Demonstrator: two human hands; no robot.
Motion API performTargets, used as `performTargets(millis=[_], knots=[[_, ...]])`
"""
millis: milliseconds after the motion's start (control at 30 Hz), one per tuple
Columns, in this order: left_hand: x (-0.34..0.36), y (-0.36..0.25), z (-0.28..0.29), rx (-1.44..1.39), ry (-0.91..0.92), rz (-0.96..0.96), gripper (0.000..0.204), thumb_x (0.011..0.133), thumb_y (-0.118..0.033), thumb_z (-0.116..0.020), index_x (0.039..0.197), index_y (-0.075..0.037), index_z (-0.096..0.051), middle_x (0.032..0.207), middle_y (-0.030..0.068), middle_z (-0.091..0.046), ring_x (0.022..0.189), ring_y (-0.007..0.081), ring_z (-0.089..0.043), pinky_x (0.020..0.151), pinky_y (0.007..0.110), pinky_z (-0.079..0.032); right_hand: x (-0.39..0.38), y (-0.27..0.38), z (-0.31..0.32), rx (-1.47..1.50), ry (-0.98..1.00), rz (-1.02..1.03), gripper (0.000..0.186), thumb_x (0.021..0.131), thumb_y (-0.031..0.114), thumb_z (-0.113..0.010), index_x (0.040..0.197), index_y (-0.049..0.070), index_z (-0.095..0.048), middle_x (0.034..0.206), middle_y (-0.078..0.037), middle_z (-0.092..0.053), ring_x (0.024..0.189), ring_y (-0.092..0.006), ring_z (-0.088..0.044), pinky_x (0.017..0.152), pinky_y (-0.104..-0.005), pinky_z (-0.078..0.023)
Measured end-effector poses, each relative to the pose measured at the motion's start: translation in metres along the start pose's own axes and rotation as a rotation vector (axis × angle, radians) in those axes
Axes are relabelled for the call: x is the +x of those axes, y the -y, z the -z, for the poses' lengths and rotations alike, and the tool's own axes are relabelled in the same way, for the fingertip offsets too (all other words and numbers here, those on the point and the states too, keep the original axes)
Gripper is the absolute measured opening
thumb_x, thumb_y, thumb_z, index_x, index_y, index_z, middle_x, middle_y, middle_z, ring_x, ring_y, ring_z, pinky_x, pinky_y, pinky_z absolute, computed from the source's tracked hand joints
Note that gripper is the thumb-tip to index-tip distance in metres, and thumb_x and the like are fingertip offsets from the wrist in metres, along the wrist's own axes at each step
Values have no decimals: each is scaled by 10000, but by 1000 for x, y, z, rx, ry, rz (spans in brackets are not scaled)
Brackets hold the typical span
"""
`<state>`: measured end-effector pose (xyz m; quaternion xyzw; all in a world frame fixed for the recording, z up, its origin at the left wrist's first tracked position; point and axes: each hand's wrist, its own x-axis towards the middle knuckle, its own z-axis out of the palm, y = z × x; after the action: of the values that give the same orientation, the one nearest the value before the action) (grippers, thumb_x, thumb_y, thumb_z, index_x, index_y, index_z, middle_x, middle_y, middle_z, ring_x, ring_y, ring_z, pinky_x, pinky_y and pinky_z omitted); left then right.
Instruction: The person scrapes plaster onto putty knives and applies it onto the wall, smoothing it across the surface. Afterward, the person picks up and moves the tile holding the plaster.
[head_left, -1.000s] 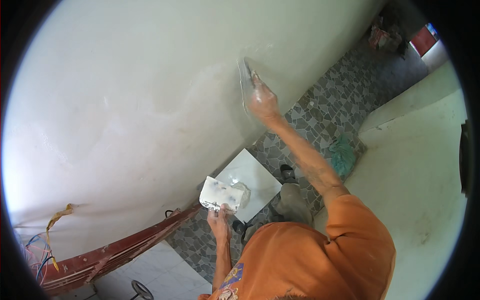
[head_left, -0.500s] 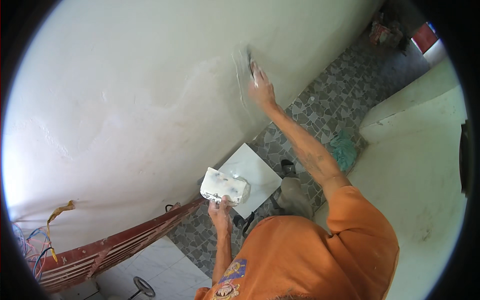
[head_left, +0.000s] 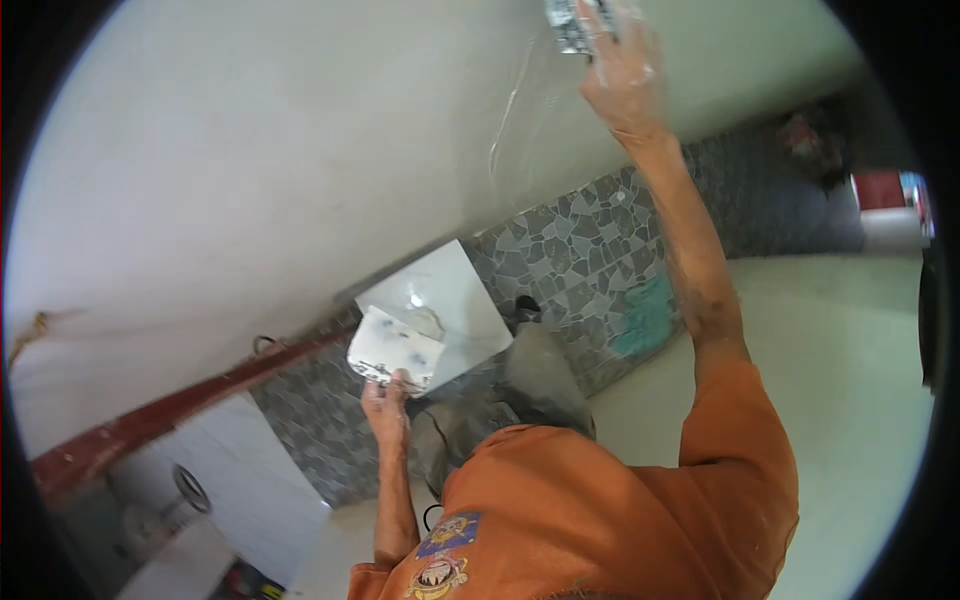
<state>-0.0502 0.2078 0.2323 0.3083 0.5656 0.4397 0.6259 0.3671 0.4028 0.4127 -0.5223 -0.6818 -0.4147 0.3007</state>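
Observation:
My right hand (head_left: 622, 75) is raised at the white wall (head_left: 300, 140), closed on a metal spreading blade (head_left: 568, 25) smeared with white paste and somewhat blurred. Thin pale ridges of paste (head_left: 505, 115) run down the wall below and left of the blade. My left hand (head_left: 387, 408) grips the lower edge of a white paste-coated board (head_left: 390, 348), its thumb on the face, above and partly in front of a square white panel (head_left: 465, 290). Both forearms are bare and reach out from orange sleeves.
Grey mosaic tiles (head_left: 570, 240) cover the floor, with a teal bag (head_left: 643, 315) at right. A red railing (head_left: 180, 410) and marble-look tiles (head_left: 240, 470) are lower left. A pale low wall (head_left: 820, 380) stands right; a dark clutter pile (head_left: 810, 145) lies upper right.
My right hand has swept up and rightward along the wall with the blade. My left hand and its board have shifted left in the view. The whole view has turned and shifted.

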Motion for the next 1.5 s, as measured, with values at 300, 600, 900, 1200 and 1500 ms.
performTargets(millis=[300,600,900,1200,1500], knots=[[-10,48,-28,-208,-279,48,261,879,-81,-626,1114,-7,-542,918,19,-606,753,70,-550,641,214,-443,27,46,-15,-120,-115,209,537,695,-77,-488,1227,-25,-539,1176,-239,-543,1098,-388,-529,923,-468,-433],[9,129,-40,-320,-330,-27,318,849,-19,-627,1145,52,-537,1026,54,-597,867,94,-548,768,234,-440,-106,74,-64,-16,58,145,666,642,-7,-553,1300,97,-537,1282,-207,-466,1164,-378,-449,986,-467,-361],[60,262,-11,-520,-271,-277,555,805,6,-564,1315,102,-366,1188,187,-537,1042,255,-574,920,356,-459,-257,127,-117,5,-49,210,684,630,22,-590,1305,120,-535,1308,-187,-439,1175,-366,-422,979,-461,-342],[111,359,8,-537,-261,-365,616,754,-53,-560,1316,110,-367,1198,193,-529,1080,261,-547,946,340,-425,-416,159,-198,-33,-82,175,506,733,36,-559,1228,133,-592,1285,-219,-474,1145,-361,-461,969,-538,-342],[122,379,2,-454,-265,-396,636,750,-83,-522,1332,99,-340,1206,198,-507,1090,282,-540,936,374,-447,-565,167,-282,62,52,170,419,807,50,-540,1223,91,-572,1297,-232,-468,1181,-356,-450,985,-546,-345]])
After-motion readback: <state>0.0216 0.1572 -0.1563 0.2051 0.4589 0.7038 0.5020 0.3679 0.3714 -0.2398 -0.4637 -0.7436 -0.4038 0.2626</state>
